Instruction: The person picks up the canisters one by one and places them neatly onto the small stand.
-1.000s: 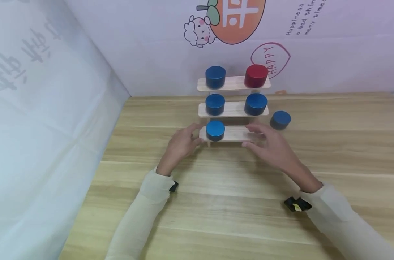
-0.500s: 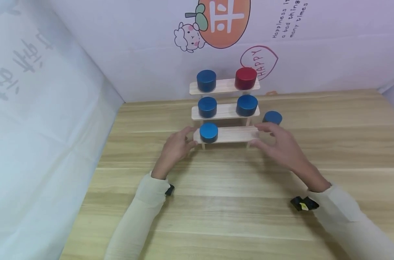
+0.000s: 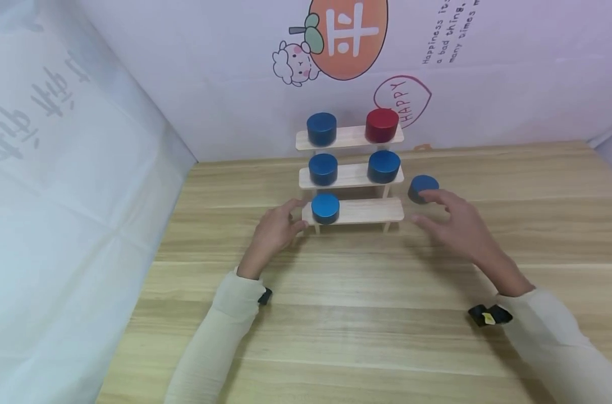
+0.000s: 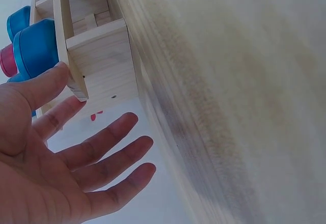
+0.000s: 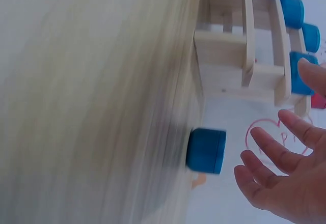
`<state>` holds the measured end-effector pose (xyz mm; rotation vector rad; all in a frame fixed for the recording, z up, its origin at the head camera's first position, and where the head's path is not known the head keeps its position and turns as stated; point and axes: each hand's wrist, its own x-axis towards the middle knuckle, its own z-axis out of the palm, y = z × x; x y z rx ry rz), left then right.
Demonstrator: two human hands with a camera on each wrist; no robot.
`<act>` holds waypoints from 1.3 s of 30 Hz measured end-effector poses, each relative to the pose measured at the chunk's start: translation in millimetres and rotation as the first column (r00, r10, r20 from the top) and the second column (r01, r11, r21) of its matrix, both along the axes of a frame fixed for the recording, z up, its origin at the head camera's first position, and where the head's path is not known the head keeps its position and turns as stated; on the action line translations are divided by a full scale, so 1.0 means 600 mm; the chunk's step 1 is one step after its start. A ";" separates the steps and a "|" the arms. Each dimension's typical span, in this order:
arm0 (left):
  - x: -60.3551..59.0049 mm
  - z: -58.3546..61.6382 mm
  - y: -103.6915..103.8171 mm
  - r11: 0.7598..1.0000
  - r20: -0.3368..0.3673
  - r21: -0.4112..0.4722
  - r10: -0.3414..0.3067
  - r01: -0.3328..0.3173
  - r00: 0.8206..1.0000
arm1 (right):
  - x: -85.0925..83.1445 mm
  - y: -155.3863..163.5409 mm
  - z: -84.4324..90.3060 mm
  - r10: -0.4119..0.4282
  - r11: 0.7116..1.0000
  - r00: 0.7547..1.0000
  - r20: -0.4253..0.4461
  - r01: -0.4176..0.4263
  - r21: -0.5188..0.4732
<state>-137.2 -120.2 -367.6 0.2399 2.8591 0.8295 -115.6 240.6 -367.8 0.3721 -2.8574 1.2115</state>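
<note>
Fig.: person's L hand (image 3: pixel 274 231) rests at the near-left end of a three-step wooden rack (image 3: pixel 359 210), fingers straight and spread, thumb tip touching the edge of the bottom step; it holds nothing, apparently just steadying the rack. Just beyond the thumb sits a blue cylinder (image 3: pixel 325 208) on that bottom step, w/ the step's other half bare. R hand (image 3: pixel 460 226) hovers over the table (image 3: pixel 336 314), fingers apart and relaxed, nothing gripped; its fingertips (image 3: pixel 429 194) are at the loose blue cylinder (image 3: pixel 422 187), which stands on the table just ahead of the hand and beside the rack's right end. R wrist view shows a clear gap between palm and cylinder; whether a fingertip touches its top cannot be told. Farther from both hands: middle step carries two blue cylinders (image 3: pixel 384 166), top step one blue and one red cylinder (image 3: pixel 382 125). Behind the rack, a white backdrop w/ cartoon print (image 3: pixel 331 39).
</note>
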 end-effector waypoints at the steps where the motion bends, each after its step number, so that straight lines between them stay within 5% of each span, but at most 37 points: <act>1: 0.000 -0.001 0.000 1.000 0.002 0.000 0.000 0.000 1.000 | -0.001 0.005 -0.002 -0.002 1.000 1.000 0.000 0.002 0.004; 19: 0.003 -0.008 0.001 1.000 -0.007 0.013 0.000 0.000 1.000 | -0.007 0.067 -0.028 -0.092 0.995 0.992 0.089 0.094 -0.021; 39: 0.004 -0.004 0.002 1.000 0.003 0.002 0.021 -0.021 1.000 | -0.043 0.126 -0.041 0.019 1.000 0.986 0.165 -0.020 0.004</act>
